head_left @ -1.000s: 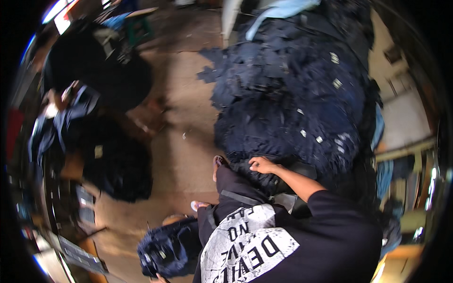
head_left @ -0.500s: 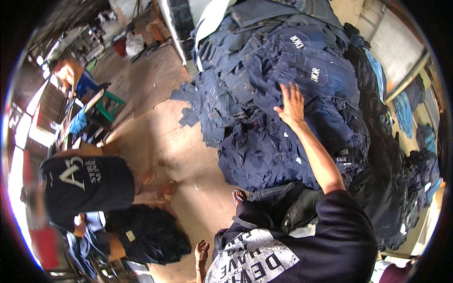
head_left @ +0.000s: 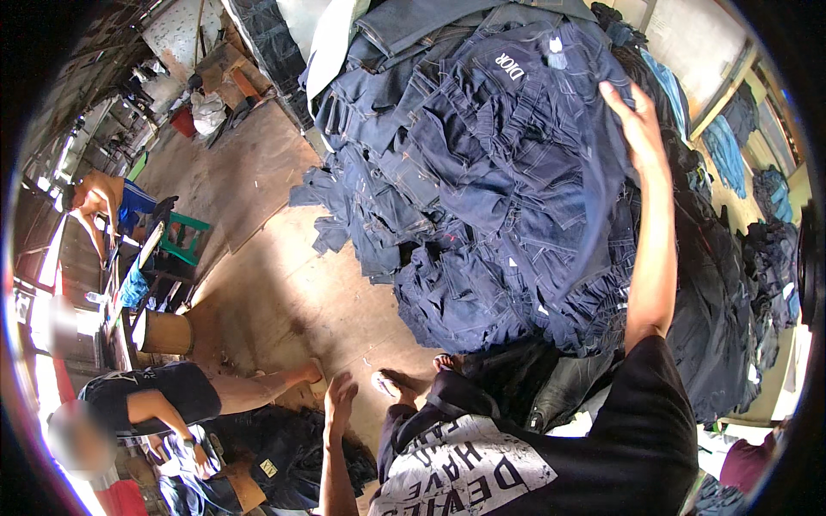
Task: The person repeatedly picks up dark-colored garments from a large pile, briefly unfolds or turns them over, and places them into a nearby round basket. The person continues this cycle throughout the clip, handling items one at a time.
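Since the frame half a second back, the right hand [head_left: 635, 120] has climbed higher up the heap of dark blue denim garments [head_left: 482, 172], and the left hand [head_left: 340, 397], not seen then, now shows low in the picture over the bare floor [head_left: 275, 284]. The right fingers [head_left: 615, 96] lie spread and fairly flat against the cloth near the top of the heap, pressing on a fold rather than pinching it; whether the thumb has caught any fabric underneath I cannot tell. The left fingers are loosely open and hold nothing, hanging in the air near a sandalled foot [head_left: 397, 383] and well apart from the heap. The garments are stacked loosely, many draped over one another, with legs and waistbands trailing down the front face to the floor. In my judgement the risk lies there: a pull on one piece near the top, with only an open palm on it, could drag neighbouring pieces along and send part of the front face sliding onto the floor, since nothing braces it and the other hand is too far off to steady it. The arm is at long reach, so the body leans in and balance is thin. To the lower left a seated person in a black shirt [head_left: 146, 397] works on another dark bundle [head_left: 284, 443] beside a round wooden stool [head_left: 163, 334].
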Tool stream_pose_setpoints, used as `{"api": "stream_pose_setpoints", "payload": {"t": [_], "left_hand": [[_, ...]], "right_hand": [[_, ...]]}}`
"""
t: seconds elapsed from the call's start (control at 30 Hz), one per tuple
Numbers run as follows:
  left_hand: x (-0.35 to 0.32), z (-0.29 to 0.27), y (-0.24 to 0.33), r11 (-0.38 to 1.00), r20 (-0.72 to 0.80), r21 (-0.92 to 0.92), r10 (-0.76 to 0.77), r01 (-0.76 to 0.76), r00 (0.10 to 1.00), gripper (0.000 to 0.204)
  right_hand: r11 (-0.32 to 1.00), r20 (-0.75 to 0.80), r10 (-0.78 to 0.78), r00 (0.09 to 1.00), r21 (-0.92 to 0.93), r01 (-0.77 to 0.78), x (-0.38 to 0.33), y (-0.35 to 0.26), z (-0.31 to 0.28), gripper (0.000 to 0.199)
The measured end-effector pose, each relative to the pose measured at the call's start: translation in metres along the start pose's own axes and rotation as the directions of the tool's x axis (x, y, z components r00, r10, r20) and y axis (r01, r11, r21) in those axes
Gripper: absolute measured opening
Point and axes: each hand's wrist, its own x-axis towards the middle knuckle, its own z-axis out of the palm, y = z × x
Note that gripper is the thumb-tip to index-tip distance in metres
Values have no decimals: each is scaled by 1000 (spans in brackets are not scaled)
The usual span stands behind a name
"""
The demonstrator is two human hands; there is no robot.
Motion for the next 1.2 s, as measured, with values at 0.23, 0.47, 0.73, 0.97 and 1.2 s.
{"api": "stream_pose_setpoints", "payload": {"t": [0.23, 0.47, 0.73, 0.97, 1.2], "left_hand": [[147, 100, 225, 797, 196, -212, 602, -565, 774, 119], [132, 58, 293, 790, 207, -340, 592, -510, 779, 95], [89, 34, 269, 974, -80, -92, 198, -205, 977, 58], [81, 41, 250, 956, -218, -218, 148, -196, 965, 67], [74, 37, 251, 846, -257, -527, -74, -76, 964, 47]], "right_hand": [[984, 484, -147, 862, 161, 77, -114, -90, 89, 44], [779, 813, -68, 578, 405, -479, -165, -57, 174, 46], [547, 220, -109, 969, -801, 244, -57, 131, 144, 89], [839, 109, -111, 988, -522, 152, 7, 178, 96, 28], [781, -48, -217, 975, -608, 143, 20, 74, 36, 30]]}}
